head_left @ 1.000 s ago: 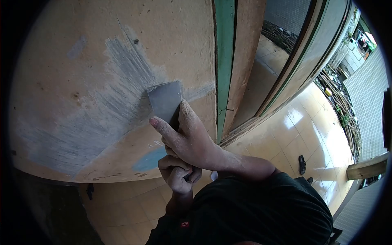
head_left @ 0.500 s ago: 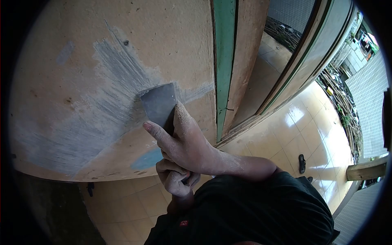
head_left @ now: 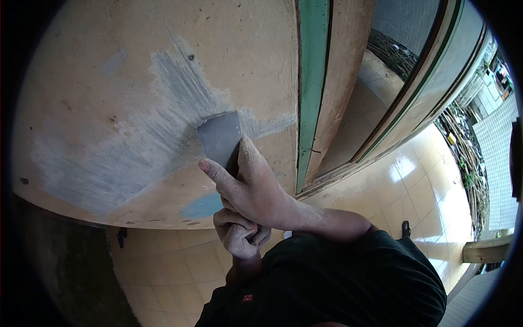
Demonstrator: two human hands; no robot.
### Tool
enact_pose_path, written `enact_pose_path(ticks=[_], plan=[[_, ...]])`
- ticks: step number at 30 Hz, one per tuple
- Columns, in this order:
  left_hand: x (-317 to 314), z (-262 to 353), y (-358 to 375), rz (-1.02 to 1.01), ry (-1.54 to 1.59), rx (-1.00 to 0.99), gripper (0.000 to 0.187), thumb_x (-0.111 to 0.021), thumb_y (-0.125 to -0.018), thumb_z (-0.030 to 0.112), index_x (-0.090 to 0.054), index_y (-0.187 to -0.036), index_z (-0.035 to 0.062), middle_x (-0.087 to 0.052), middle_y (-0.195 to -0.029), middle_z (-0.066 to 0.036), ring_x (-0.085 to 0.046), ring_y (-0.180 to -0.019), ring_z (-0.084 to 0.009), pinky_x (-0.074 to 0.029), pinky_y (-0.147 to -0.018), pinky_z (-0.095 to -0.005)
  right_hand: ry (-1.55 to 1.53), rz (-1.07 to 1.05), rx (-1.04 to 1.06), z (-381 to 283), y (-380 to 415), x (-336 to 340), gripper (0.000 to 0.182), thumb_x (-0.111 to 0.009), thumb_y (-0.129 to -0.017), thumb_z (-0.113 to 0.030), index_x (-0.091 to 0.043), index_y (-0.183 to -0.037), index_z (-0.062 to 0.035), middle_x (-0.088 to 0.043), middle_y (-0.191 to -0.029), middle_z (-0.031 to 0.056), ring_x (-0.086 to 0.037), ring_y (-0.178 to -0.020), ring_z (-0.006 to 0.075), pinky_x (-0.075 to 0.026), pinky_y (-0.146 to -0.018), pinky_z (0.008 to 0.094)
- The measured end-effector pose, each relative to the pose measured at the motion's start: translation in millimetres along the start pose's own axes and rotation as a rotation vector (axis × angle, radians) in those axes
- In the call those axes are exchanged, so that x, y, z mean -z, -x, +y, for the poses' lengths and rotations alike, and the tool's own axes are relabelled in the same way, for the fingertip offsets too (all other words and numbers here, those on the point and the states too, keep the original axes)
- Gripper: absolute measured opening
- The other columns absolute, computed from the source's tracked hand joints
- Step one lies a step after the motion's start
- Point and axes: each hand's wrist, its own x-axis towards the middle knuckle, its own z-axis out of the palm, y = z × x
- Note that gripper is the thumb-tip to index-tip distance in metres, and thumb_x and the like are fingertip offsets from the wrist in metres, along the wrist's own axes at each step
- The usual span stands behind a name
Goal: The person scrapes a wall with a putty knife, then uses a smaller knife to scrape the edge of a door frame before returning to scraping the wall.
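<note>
A putty knife with a wide grey metal blade lies with its edge against the wall, over a scraped grey patch. My right hand, dusted with pale powder, is closed on it, its thumb and a finger stretched along the blade. Just below, my left hand is curled into a fist at the handle end; a small reddish bit shows between its fingers. Most of the handle is hidden by my hands.
A green door-frame strip and a brown wooden post stand right of the patch. Glossy tan floor tiles run below, with a dark sandal. A light blue patch marks the lower wall.
The view has shifted, so the wall and door frame appear farther right. Both hands keep their grip, and the blade sits at nearly the same place on the grey patch.
</note>
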Motion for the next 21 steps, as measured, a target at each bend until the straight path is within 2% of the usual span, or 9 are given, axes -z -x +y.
enact_pose_path(ticks=[2, 3, 8, 9, 11, 15, 17, 18, 21], plan=[[0, -1, 3, 0.017, -0.007, -0.007, 0.012, -0.033, -0.075, 0.001, -0.045, -0.076, 0.0043, -0.039, -0.054, -0.005, -0.028, -0.031, -0.0070, -0.026, -0.024, -0.0200, -0.163, -0.138, -0.215, -7, -4, 6, 0.036, -0.060, -0.090, -0.017, -0.040, -0.103, 0.0104, -0.052, -0.072, 0.0160, -0.052, -0.065, 0.0156, -0.043, -0.055, 0.0328], [0, -4, 3, 0.019, -0.002, -0.013, 0.013, -0.033, -0.076, 0.001, -0.046, -0.076, 0.0041, -0.038, -0.054, -0.005, -0.028, -0.031, -0.0069, -0.027, -0.024, -0.0200, -0.160, -0.144, -0.212, -8, -2, 7, 0.036, -0.060, -0.090, -0.017, -0.040, -0.103, 0.0104, -0.052, -0.072, 0.0160, -0.052, -0.065, 0.0156, -0.043, -0.055, 0.0328], [-5, -4, 10, 0.050, 0.020, 0.013, 0.013, -0.034, -0.077, 0.001, -0.046, -0.076, 0.0044, -0.038, -0.054, -0.005, -0.028, -0.031, -0.0074, -0.027, -0.024, -0.0203, -0.110, -0.073, -0.106, -11, 1, 7, 0.033, -0.060, -0.090, -0.016, -0.041, -0.103, 0.0081, -0.052, -0.073, 0.0119, -0.050, -0.064, 0.0124, -0.042, -0.055, 0.0302], [-8, -3, 5, 0.088, 0.107, 0.012, 0.011, -0.035, -0.075, -0.001, -0.046, -0.073, 0.0009, -0.038, -0.054, -0.006, -0.030, -0.031, -0.0082, -0.027, -0.025, -0.0209, -0.118, -0.078, -0.115, -11, 2, 6, 0.033, -0.060, -0.090, -0.016, -0.041, -0.103, 0.0081, -0.052, -0.073, 0.0119, -0.050, -0.064, 0.0124, -0.042, -0.055, 0.0302], [-11, -3, 7, 0.088, 0.187, 0.002, 0.011, -0.036, -0.075, -0.002, -0.046, -0.071, -0.0023, -0.039, -0.055, -0.007, -0.031, -0.032, -0.0088, -0.027, -0.025, -0.0212, -0.236, -0.086, -0.227, -12, -1, 6, 0.030, -0.062, -0.090, -0.020, -0.039, -0.088, -0.0012, -0.045, -0.061, 0.0004, -0.044, -0.051, 0.0024, -0.036, -0.039, 0.0214], [-17, -7, 19, 0.108, 0.194, 0.030, 0.011, -0.036, -0.077, -0.001, -0.047, -0.074, -0.0014, -0.040, -0.057, -0.008, -0.030, -0.032, -0.0081, -0.026, -0.025, -0.0203, -0.154, -0.029, -0.121, -5, 11, 6, 0.029, -0.061, -0.091, -0.019, -0.038, -0.087, -0.0021, -0.045, -0.061, -0.0002, -0.043, -0.050, 0.0026, -0.034, -0.037, 0.0212], [-18, -6, 21, 0.131, 0.201, 0.046, 0.011, -0.036, -0.077, -0.001, -0.046, -0.074, -0.0012, -0.041, -0.058, -0.009, -0.030, -0.032, -0.0081, -0.026, -0.025, -0.0202, -0.237, -0.057, -0.342, -11, 11, 8, 0.028, -0.060, -0.090, -0.018, -0.041, -0.092, 0.0019, -0.048, -0.065, 0.0044, -0.048, -0.055, 0.0088, -0.040, -0.045, 0.0261], [-19, -5, 22, 0.150, 0.219, 0.069, 0.010, -0.036, -0.077, -0.001, -0.046, -0.075, -0.0010, -0.041, -0.058, -0.009, -0.031, -0.032, -0.0082, -0.026, -0.025, -0.0201, -0.252, -0.064, -0.348, -13, 13, 7, 0.028, -0.060, -0.090, -0.018, -0.041, -0.092, 0.0019, -0.048, -0.065, 0.0044, -0.048, -0.055, 0.0088, -0.040, -0.045, 0.0261], [-25, -2, 35, 0.227, 0.160, 0.095, 0.008, -0.038, -0.078, 0.001, -0.046, -0.076, 0.0001, -0.046, -0.068, -0.012, -0.031, -0.033, -0.0083, -0.026, -0.025, -0.0198, -0.505, -0.092, -0.508, -12, 21, 8, 0.026, -0.057, -0.093, -0.019, -0.035, -0.091, -0.0053, -0.039, -0.061, -0.0013, -0.036, -0.046, 0.0033, -0.031, -0.036, 0.0210]])
